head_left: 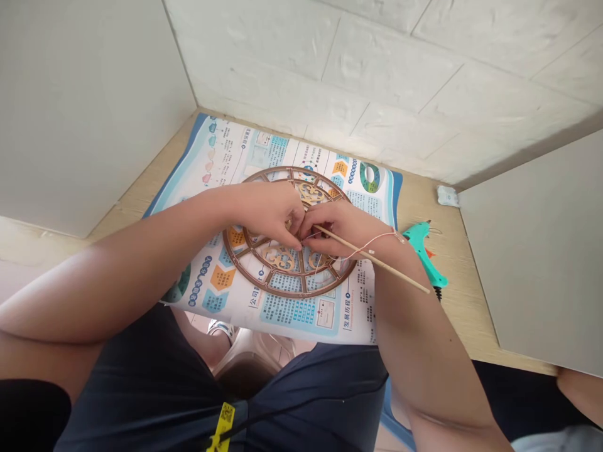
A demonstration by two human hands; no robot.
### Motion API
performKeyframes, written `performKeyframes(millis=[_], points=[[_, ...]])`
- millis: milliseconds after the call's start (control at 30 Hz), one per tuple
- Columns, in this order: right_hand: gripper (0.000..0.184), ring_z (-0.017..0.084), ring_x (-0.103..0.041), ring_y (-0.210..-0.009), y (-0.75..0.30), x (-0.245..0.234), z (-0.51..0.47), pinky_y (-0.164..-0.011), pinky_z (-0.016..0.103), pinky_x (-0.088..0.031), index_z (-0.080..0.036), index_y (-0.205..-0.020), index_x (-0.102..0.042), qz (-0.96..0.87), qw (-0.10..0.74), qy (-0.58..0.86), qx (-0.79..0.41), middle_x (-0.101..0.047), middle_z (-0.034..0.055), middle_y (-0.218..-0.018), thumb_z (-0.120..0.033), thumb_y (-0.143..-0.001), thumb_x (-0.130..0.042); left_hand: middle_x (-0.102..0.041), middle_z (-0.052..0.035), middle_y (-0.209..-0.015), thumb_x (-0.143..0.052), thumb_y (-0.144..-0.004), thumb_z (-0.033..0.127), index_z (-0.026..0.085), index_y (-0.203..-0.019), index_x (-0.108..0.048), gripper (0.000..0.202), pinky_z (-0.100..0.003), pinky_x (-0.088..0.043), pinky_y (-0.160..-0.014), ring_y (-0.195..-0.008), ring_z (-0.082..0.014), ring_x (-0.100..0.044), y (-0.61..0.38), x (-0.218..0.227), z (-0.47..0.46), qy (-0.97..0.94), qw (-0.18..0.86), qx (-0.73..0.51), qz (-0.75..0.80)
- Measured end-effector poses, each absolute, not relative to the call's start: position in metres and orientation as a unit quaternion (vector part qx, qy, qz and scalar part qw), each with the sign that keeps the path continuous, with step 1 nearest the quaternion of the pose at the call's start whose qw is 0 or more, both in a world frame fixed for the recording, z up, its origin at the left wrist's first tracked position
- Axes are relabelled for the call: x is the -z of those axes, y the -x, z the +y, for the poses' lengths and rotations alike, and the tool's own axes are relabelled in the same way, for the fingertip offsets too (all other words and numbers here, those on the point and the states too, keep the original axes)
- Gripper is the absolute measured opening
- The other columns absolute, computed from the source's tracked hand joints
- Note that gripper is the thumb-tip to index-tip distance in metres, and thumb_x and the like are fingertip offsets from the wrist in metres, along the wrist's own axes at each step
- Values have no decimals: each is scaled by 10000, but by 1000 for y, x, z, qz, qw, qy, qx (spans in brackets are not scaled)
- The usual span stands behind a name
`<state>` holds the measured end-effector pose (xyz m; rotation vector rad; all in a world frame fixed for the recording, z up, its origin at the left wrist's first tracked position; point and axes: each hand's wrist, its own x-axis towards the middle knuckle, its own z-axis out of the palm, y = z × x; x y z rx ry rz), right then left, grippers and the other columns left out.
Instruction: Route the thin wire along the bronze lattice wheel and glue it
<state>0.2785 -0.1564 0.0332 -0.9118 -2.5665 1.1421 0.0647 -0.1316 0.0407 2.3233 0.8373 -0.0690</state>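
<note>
A round brown lattice frame (301,294) with gold scrollwork inside lies flat below both hands. My left hand (273,210) is closed over its middle, thumb and forefinger pinched on a thin string (360,249). Close against it, my right hand (347,223) has curled fingers around one end of a thin wooden stick (393,269). The stick slants down to the right across my wrist. The pale string runs from between the fingertips past the stick to the right wrist, with small light bits along it. The fingers hide the frame's centre.
A printed sheet (282,319) covers much of the wooden table (471,295). To the right lie a turquoise glue gun (424,251) and a small white packet (447,196). Grey panels (541,251) and a pale wall (377,69) enclose the table. Part of another person shows at lower right.
</note>
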Motion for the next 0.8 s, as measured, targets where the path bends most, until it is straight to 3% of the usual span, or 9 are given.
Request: performKeyframes(millis=[167, 333, 433, 500, 567, 633, 733, 800], points=[[165, 161, -635, -758, -279, -31, -154, -695, 282, -457, -201, -870, -766, -874, 95, 284, -383, -757, 33, -912, -148, -797, -627, -564, 2, -500, -736, -768, 364, 196, -547, -622, 300, -308, -287, -515, -447, -120, -427, -69, -36, -133, -898, 317, 31, 303], [135, 156, -608, -739, -277, -33, -155, -678, 285, -436, -196, -845, -755, -882, 91, 289, -361, -728, 31, -874, -163, -806, -630, -592, -11, -549, -739, -727, 364, 192, -614, -663, 220, -299, -306, -544, -517, -138, -491, -61, -38, -128, -889, 325, -8, 323], [115, 147, -579, -710, -276, -35, -156, -667, 284, -427, -191, -814, -732, -885, 87, 287, -357, -698, 22, -831, -151, -806, -624, -640, -41, -653, -692, -765, 421, 181, -755, -737, 245, -292, -341, -601, -622, -168, -554, -48, -39, -117, -877, 274, -65, 388], [104, 146, -571, -715, -275, -35, -157, -671, 282, -428, -189, -798, -716, -885, 90, 281, -361, -677, 17, -812, -142, -807, -624, -710, -83, -850, -643, -809, 477, 181, -931, -772, 345, -296, -405, -689, -801, -224, -630, -39, -37, -107, -848, 209, -100, 477], [91, 148, -565, -726, -275, -33, -157, -677, 281, -430, -187, -790, -704, -884, 96, 275, -366, -657, 17, -803, -137, -805, -630, -722, -128, -1088, -624, -827, 547, 187, -1101, -763, 473, -337, -460, -814, -1024, -305, -647, -31, -35, -98, -798, 142, -89, 579], [88, 154, -565, -751, -275, -32, -157, -701, 287, -438, -186, -795, -698, -886, 100, 270, -363, -646, 22, -821, -127, -807, -633, -702, -161, -1191, -606, -830, 646, 178, -1176, -747, 599, -395, -480, -903, -1139, -371, -626, -25, -34, -92, -748, 104, -40, 655], [106, 163, -565, -787, -273, -30, -158, -740, 301, -445, -185, -815, -682, -891, 104, 267, -353, -630, 31, -857, -102, -818, -618, -717, -192, -1103, -428, -896, 751, 136, -1094, -762, 727, -445, -496, -911, -1104, -407, -652, -24, -38, -90, -724, 106, 8, 682], [115, 164, -557, -787, -271, -28, -159, -738, 305, -443, -186, -821, -662, -892, 107, 267, -349, -616, 30, -864, -86, -820, -606, -724, -211, -1039, -322, -944, 724, 111, -1012, -764, 758, -450, -504, -885, -1060, -412, -672, -25, -44, -92, -723, 114, 2, 682]])
